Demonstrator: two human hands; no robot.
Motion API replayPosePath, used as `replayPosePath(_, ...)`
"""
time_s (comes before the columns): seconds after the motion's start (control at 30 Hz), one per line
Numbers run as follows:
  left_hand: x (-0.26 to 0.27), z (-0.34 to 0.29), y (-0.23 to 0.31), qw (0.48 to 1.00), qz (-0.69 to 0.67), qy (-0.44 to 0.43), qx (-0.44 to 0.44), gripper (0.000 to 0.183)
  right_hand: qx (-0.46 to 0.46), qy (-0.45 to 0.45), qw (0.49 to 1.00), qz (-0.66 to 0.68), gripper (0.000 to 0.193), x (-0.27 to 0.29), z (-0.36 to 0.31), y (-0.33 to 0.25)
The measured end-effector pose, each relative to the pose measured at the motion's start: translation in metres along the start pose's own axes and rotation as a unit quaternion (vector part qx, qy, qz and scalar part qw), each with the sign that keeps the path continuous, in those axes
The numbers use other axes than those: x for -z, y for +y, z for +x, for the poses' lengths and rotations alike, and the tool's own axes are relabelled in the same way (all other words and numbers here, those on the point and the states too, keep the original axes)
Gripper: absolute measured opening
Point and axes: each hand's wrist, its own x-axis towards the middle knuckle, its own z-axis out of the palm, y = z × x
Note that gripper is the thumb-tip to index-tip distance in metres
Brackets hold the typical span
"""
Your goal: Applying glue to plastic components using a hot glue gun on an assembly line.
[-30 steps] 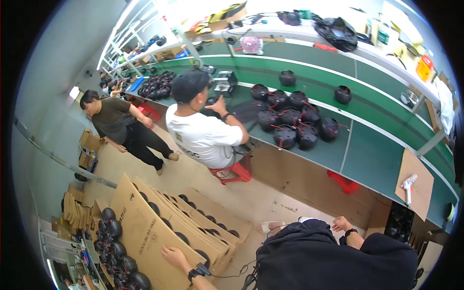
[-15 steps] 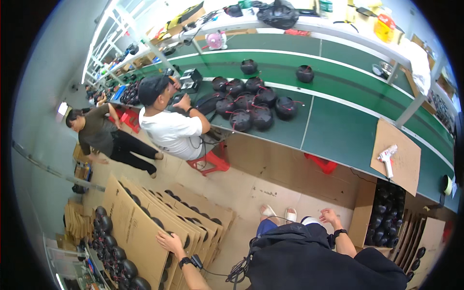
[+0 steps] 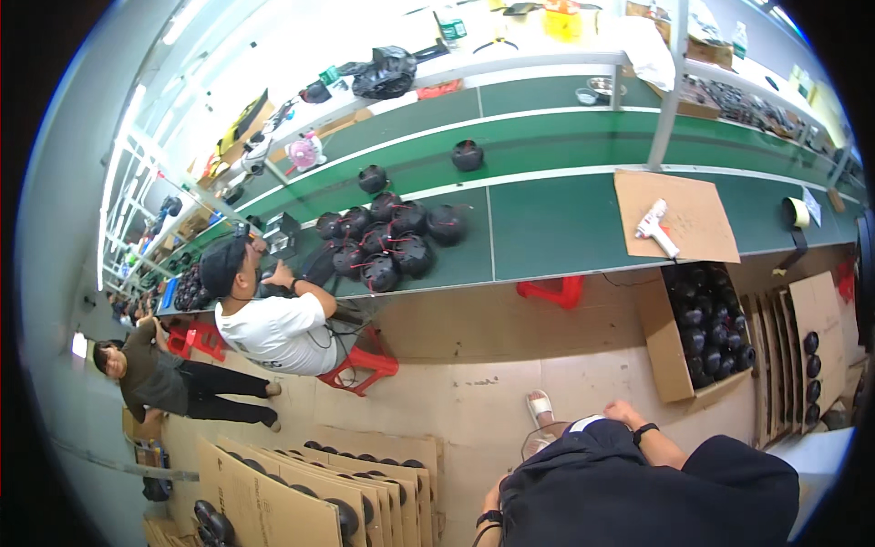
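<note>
My right hand (image 3: 623,414) hangs in front of my body, just above my dark clothing. Its fingers are loosely bent and I see nothing in them. Close against my left side is my left hand (image 3: 493,498), its fingers hidden by my clothing; a dark band circles that wrist. Neither hand touches any goods. Left of me stand upright cardboard sheets (image 3: 273,501) with round black housings (image 3: 344,518) between them. To the right, an open carton (image 3: 670,360) is filled with similar black housings (image 3: 706,324).
A long green workbench (image 3: 547,228) crosses ahead, with several black housings (image 3: 375,239) and a glue gun (image 3: 654,228) on cardboard. A seated co-worker (image 3: 273,333) works at it; another person (image 3: 150,383) stands behind. A red stool (image 3: 551,292) is under the bench; more cardboard sheets (image 3: 816,319) stand right.
My left hand has let go of the cardboard sheets and drawn back to my side. My view has swung right, and the standing person has changed posture.
</note>
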Motion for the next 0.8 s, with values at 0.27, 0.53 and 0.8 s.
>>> replayPosePath(0.27,0.029,0.028,-0.111,0.998,0.054,-0.020,0.041,0.033,0.105,-0.021,0.991,-0.079,0.032,0.011,-0.017,-0.008)
replayPosePath(0.53,0.046,0.020,-0.103,0.994,-0.077,0.076,0.022,0.029,0.037,0.034,0.997,-0.061,0.032,0.034,-0.012,0.001)
replayPosePath(0.8,0.047,0.092,-0.065,0.993,0.073,-0.069,-0.061,0.057,-0.007,0.033,0.996,0.085,0.036,0.049,0.023,-0.019)
